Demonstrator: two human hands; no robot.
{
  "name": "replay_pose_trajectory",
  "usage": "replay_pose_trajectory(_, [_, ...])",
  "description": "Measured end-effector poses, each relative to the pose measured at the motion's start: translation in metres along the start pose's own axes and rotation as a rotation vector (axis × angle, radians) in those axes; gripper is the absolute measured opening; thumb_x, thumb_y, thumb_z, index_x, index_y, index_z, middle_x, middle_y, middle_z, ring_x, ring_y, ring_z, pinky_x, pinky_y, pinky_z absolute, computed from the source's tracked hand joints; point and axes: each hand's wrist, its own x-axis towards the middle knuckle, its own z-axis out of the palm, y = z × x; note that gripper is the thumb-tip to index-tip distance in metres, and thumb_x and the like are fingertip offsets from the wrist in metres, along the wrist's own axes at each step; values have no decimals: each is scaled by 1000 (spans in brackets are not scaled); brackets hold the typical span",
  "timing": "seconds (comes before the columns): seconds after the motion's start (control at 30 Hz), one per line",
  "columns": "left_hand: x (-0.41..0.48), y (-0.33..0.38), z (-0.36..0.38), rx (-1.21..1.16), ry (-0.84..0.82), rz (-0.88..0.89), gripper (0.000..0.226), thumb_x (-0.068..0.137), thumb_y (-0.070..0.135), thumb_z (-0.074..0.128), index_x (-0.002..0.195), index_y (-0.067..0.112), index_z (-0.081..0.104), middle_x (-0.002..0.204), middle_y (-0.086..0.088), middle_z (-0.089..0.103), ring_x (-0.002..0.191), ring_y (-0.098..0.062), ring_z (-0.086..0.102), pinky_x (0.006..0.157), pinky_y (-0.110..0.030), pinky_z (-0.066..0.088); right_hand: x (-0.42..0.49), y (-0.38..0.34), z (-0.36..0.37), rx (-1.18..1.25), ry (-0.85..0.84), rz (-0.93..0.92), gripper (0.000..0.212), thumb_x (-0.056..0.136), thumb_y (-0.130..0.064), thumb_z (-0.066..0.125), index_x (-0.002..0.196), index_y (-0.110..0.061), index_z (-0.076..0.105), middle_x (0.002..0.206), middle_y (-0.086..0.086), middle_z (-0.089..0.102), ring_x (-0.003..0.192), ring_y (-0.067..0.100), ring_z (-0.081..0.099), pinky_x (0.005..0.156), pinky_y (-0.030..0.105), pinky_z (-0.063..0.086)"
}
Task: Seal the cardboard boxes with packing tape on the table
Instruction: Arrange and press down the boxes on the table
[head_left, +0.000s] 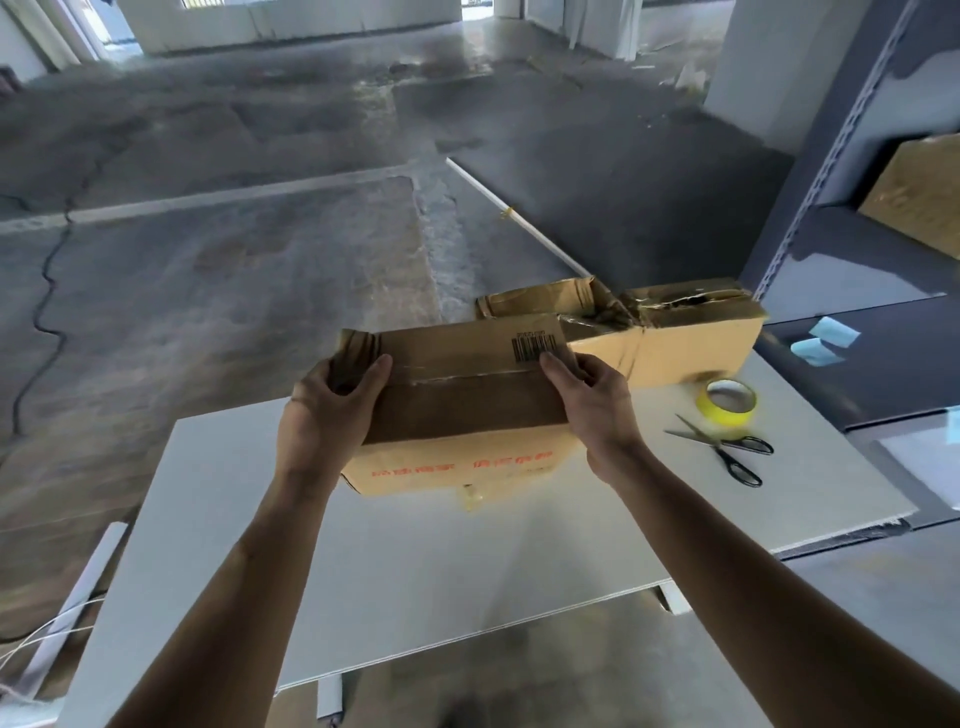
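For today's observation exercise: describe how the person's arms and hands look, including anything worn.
The left hand and right hand are bare: no gloves, rings or watch in sight. Both arms are bare down to the picture's edge, so no sleeve shows. No markings either.

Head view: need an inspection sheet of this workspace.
Surface: white table, partly covered.
Job's things: near box, flaps shut; far box, crumpled, behind it to the right; yellow tape roll and scissors on the table, right side.
Clutter: blue paper scraps on the grey shelving.
Hands: left hand grips the near box's left end; right hand grips its right end.
Cables: thin white wires, floor, lower left.
Surroundings: cracked concrete floor; white pillar.
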Motion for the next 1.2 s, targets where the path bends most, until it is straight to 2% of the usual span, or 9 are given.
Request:
replay_pose_trajectory(0.2, [-43,46,56,-10,7,30,60,84,68,58,118,18,64,97,-4,68,91,-28,65,73,-39,55,5,-1,-83,17,20,-52,34,92,-44,65,112,-17,70,95,-4,74,92,15,68,65,25,53])
replay_pose_trajectory(0.33, [-71,78,94,-29,-2,53,56,88,64,55,117,16,62,98,2,64,93,-23,63,70,-35,53,12,-2,-136,-17,57,-69,29,93,-44,64,107,-20,72,92,-7,72,90,12,64,66,23,47])
replay_pose_trajectory(0.43, [-84,94,120,-50,-42,43,60,89,63,53,127,17,58,101,2,60,95,-22,60,74,-34,51,20,2,-169,-44,90,-58,19,93,-43,65,102,-27,71,90,-8,71,90,14,63,70,30,53])
replay_pose_trajectory(0.5, [-88,101,134,-40,-59,54,62,89,65,52,129,18,57,103,2,61,98,-24,60,75,-32,49,25,6,-184,-33,104,-44,29,89,-49,67,105,-25,73,94,-5,73,96,21,65,78,41,57])
replay_pose_trajectory(0.67, [-86,111,165,-33,-153,59,69,86,71,51,132,20,53,107,0,63,96,-22,61,79,-40,57,38,11,-215,-55,174,-41,31,89,-48,67,108,-24,74,95,-4,73,95,19,66,67,28,50])
replay_pose_trajectory(0.8, [-83,111,186,-94,-230,53,65,87,65,55,132,18,53,107,1,63,94,-18,59,67,-29,51,47,15,-226,-62,182,-29,43,84,-51,71,113,-19,72,99,-2,75,97,22,69,80,42,58])
replay_pose_trajectory(0.87, [-77,110,194,-140,-274,31,63,86,65,57,130,19,55,103,4,65,93,-18,63,70,-35,56,51,16,-228,-78,204,-34,51,78,-55,70,113,-17,72,99,0,75,97,23,69,84,47,58])
replay_pose_trajectory(1.07, [-60,101,216,-136,-364,29,59,85,68,56,125,24,54,97,6,66,87,-18,67,76,-43,60,66,28,-231,-88,234,-5,36,92,-37,69,119,-13,69,100,4,73,93,21,67,64,24,49])
replay_pose_trajectory(1.2, [-56,94,226,-134,-426,12,55,89,61,57,127,21,54,96,5,65,87,-15,64,68,-31,56,74,39,-232,-120,226,36,36,92,-41,66,119,-16,66,102,2,71,91,19,67,63,24,51])
